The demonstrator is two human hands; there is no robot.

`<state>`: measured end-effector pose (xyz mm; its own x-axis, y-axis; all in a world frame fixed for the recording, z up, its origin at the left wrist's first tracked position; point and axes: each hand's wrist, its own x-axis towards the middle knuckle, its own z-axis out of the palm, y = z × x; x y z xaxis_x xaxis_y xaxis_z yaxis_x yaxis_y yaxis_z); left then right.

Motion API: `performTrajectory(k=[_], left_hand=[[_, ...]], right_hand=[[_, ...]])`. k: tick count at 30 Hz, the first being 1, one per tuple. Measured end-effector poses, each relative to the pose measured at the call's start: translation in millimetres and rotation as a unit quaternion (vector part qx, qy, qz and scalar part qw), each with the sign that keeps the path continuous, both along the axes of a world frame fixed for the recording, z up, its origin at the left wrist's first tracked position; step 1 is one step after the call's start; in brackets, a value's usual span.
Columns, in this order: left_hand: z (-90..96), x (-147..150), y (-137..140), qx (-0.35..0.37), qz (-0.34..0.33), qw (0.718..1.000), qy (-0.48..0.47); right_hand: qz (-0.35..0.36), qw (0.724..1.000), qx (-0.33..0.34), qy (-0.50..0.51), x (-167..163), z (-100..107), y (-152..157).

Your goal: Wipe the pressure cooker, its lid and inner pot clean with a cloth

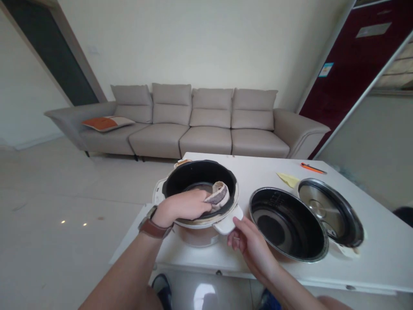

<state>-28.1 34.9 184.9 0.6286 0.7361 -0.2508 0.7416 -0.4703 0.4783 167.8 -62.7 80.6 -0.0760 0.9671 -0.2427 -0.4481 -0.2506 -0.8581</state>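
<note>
A white pressure cooker body (198, 239) with a dark inner well stands near the left end of the white table. My left hand (192, 204), with a brown watch strap at the wrist, reaches over its rim and is closed on a bunched cloth (219, 196) inside the well. Its fingertips are partly hidden by the cloth. My right hand (247, 237) pinches the white side handle (229, 221) at the front right of the cooker. Just right of that hand sits a black inner pot (287, 224), its mouth facing up.
A round cooker lid (332, 213) lies underside up on the right of the table (383, 258). Behind it are a yellow cloth (288, 179) and an orange utility knife (312, 168). Beyond the table stands a beige sofa (206, 140) with an orange cushion (106, 123).
</note>
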Motion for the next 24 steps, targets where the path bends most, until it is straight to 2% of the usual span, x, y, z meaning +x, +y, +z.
performTrajectory(k=[3,6,10,13,17,21,24], left_hand=[[12.8,-15.2,-0.1,-0.001,0.046,0.998,-0.034],[11.2,-13.6,-2.3,0.044,0.081,0.994,-0.054],[-8.2,5.4,-9.6,0.069,0.014,0.996,-0.053],[-16.6,13.4,-12.3,0.08,0.013,0.996,-0.046],[-4.6,5.9,-9.5,0.046,0.005,0.999,-0.006],[13.4,-11.7,-4.9,-0.01,0.061,0.998,0.02],[12.9,-17.4,-5.3,0.033,0.105,0.994,-0.01]], right_hand=[[0.002,1.0,-0.005,-0.013,0.2,1.8,-3.4],[0.0,1.0,-0.004,-0.021,-0.3,2.3,-8.9],[0.0,1.0,-0.01,-0.02,0.1,2.1,-14.8],[-0.007,1.0,-0.011,-0.026,0.9,3.1,-14.3],[-0.014,0.999,-0.006,-0.045,0.4,6.4,-9.1],[-0.007,0.999,0.0,-0.052,0.6,8.6,-7.8],[-0.001,0.998,0.009,-0.062,1.6,7.9,-11.9]])
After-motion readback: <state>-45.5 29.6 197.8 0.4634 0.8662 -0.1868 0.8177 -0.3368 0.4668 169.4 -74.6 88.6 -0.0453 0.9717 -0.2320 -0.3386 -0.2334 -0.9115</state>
